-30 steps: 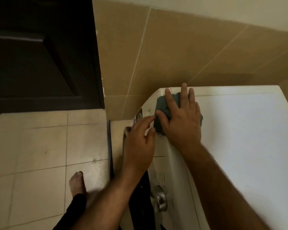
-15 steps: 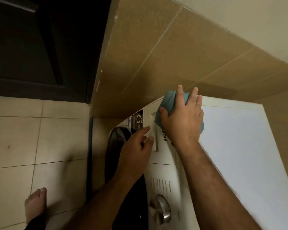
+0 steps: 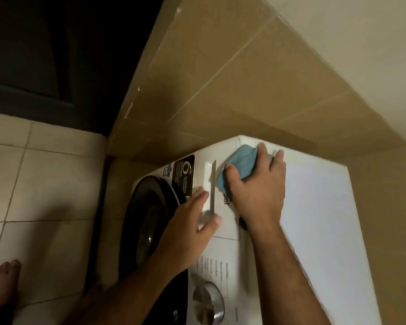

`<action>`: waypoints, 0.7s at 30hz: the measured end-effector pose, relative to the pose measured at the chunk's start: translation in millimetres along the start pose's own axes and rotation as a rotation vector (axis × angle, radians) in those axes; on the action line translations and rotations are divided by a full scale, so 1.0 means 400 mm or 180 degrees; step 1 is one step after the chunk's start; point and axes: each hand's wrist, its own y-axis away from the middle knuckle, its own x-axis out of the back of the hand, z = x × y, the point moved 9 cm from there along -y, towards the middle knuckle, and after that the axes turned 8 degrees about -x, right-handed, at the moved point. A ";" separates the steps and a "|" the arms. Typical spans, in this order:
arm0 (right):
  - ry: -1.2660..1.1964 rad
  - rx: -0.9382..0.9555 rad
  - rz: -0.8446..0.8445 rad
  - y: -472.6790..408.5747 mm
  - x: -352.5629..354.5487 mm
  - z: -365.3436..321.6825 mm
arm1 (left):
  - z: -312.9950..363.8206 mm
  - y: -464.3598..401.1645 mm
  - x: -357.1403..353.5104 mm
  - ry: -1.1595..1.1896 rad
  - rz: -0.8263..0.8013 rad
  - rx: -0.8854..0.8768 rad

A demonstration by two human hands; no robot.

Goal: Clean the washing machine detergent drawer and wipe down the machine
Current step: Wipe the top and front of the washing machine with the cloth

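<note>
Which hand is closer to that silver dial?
The left. The left hand is at the drawer handle, just above the dial; the right hand presses a cloth farther up, near the machine's top corner.
</note>
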 end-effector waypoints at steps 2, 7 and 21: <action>0.0053 -0.0003 0.0010 -0.045 -0.004 -0.028 | -0.009 0.009 -0.013 -0.0002 0.0026 -0.0017; 0.0438 0.0605 0.0106 0.023 -0.001 -0.040 | -0.025 0.017 -0.028 0.0046 0.0159 0.0003; 0.0379 0.0440 -0.0096 -0.072 -0.014 -0.090 | -0.049 0.030 -0.024 0.0336 0.0136 0.0023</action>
